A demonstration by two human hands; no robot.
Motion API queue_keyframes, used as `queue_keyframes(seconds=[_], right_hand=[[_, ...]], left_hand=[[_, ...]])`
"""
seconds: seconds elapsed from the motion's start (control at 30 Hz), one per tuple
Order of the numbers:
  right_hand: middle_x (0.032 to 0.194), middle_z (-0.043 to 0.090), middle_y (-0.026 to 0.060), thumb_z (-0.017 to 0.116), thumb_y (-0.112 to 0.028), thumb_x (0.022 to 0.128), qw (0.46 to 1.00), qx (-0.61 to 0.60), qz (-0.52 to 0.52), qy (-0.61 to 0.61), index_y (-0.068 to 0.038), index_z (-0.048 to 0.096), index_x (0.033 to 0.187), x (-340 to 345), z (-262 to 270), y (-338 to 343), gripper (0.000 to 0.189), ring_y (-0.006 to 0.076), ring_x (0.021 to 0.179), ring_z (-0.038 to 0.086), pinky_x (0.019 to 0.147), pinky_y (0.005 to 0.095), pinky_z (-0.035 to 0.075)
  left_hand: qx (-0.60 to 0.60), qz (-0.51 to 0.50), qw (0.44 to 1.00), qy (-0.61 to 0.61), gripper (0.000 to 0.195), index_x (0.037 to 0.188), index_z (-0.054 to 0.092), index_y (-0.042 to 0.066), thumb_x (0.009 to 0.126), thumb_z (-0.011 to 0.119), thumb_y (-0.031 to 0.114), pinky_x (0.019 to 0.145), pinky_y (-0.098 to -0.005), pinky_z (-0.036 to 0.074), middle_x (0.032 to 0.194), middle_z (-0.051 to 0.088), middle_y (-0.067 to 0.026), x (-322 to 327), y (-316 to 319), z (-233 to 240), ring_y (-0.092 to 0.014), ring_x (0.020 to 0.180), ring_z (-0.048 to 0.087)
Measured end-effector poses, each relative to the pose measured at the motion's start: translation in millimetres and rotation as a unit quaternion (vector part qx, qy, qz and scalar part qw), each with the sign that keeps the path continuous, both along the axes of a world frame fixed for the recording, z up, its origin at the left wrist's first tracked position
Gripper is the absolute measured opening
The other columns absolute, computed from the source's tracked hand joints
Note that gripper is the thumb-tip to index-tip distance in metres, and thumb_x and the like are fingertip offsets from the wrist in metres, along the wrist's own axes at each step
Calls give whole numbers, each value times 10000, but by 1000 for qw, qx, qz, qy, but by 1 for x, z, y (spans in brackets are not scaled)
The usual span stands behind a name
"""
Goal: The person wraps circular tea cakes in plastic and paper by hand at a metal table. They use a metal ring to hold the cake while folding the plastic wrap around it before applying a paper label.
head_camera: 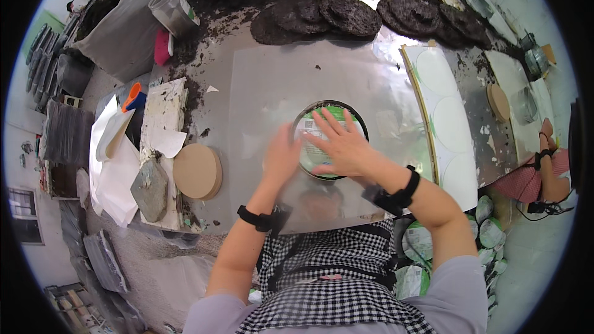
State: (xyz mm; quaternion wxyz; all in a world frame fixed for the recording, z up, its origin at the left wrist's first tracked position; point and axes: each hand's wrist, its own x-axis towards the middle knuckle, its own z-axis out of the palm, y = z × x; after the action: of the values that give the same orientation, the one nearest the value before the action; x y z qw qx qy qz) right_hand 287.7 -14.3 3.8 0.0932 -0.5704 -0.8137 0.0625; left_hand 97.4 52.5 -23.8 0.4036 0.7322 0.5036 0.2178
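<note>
A round container with a dark rim and a green and white printed label on top stands on the steel tabletop before me. My right hand lies flat over the label with its fingers spread. Beside the container's left edge is my left hand, blurred; whether it touches the rim cannot be told. To the left sits a stack of round brown cardboard discs. At the right lies a sheet of round white and green labels.
Dark pressed round cakes line the table's far side. A clear plastic jar, a pink brush or sponge, a stone and an orange and blue tape dispenser are at the left. A co-worker's arm shows at the far right.
</note>
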Motion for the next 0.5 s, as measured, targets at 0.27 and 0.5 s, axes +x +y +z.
queue_keyframes(seconds=[0.27, 0.5], right_hand=[[1557, 210, 210, 647, -654, 743, 999, -29, 13, 0, -243, 361, 1478, 8, -5, -5, 890, 368, 1457, 166, 1132, 631, 141], [1273, 579, 207, 656, -382, 882, 946, -203, 148, 205, -85, 529, 1343, 12, 72, 2, 563, 298, 1298, 479, 1040, 467, 392]], left_hand=[[51, 11, 998, 36, 442, 1330, 494, 74, 899, 566, 142, 840, -378, 497, 1086, 673, -169, 12, -3, 11, -325, 1002, 644], [256, 37, 961, 101, 377, 1269, 544, 62, 895, 544, 112, 654, -427, 495, 911, 664, -190, -22, -51, 101, -359, 692, 631]])
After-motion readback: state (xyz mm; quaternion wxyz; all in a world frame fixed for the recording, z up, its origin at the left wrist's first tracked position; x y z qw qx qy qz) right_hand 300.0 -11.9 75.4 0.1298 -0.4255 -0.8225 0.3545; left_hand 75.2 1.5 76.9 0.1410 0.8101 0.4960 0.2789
